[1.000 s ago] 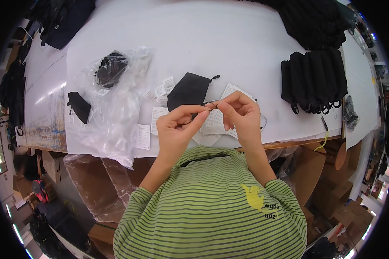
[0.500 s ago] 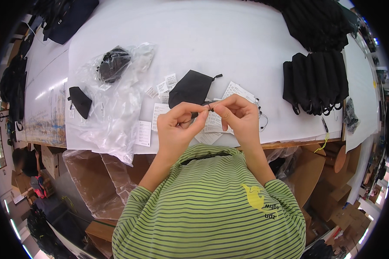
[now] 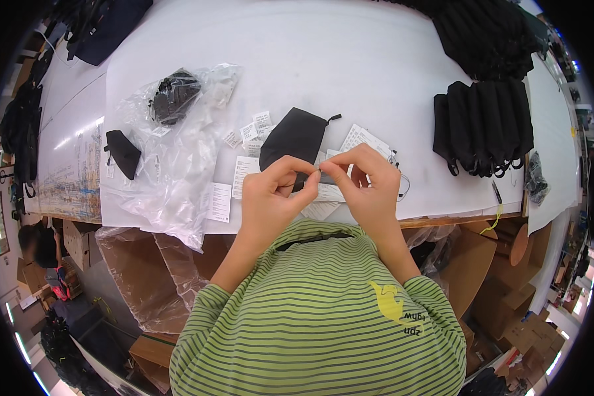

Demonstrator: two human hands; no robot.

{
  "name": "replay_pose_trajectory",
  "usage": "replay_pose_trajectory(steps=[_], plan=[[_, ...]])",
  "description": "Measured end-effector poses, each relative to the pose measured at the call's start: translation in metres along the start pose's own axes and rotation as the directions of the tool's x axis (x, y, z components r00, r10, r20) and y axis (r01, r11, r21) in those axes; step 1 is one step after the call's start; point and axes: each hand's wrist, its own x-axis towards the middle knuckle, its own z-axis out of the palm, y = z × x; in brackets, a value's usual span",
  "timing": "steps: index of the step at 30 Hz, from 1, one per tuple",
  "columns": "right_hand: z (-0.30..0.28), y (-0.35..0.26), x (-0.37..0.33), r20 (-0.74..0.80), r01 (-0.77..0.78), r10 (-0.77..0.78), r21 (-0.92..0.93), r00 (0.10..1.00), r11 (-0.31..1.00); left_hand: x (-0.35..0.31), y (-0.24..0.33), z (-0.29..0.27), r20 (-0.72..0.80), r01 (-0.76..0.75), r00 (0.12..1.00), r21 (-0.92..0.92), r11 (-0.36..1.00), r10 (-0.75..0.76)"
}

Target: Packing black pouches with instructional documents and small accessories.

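Note:
My left hand (image 3: pixel 280 189) and my right hand (image 3: pixel 365 178) meet above the near edge of the table, each with thumb and forefinger pinched together. Their tips almost touch, around something small and dark that the fingers mostly hide. Just beyond them lies a flat black pouch (image 3: pixel 293 137) with a short cord pull at its upper right corner. White printed cards lie beneath and around my hands, one beside the left wrist (image 3: pixel 218 202) and another past the right fingers (image 3: pixel 363 138). Thin dark strings (image 3: pixel 403 186) curl on the table beside my right hand.
Left of me is a clear plastic bag (image 3: pixel 178 171) with dark items inside, and a small black pouch (image 3: pixel 123 154). A row of black folded pouches (image 3: pixel 485 129) sits at the right, near a small cutter (image 3: pixel 496 191). Cardboard boxes (image 3: pixel 135 280) stand below the table edge.
My right hand's fingers have drawn into a tighter pinch against the left fingertips. The dark strand seen between them earlier is now mostly hidden. The pouch and cards stay put.

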Motion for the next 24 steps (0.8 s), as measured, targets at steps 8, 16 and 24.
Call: replay_pose_trajectory(steps=[8,16,24], plan=[[-0.005,0.012,-0.002,0.053,-0.134,0.124,0.235,0.991,0.963,0.004,0.006,-0.002,0.009,0.043,0.999,-0.075,0.996,-0.043],[-0.003,0.012,-0.004,0.055,-0.186,0.178,0.295,0.983,0.937,0.002,0.007,-0.003,0.049,0.085,0.996,-0.131,0.988,-0.079],[-0.003,0.000,-0.005,-0.004,-0.096,0.097,0.123,0.995,0.988,0.002,0.004,-0.003,0.040,0.088,0.996,-0.154,0.984,-0.083]])
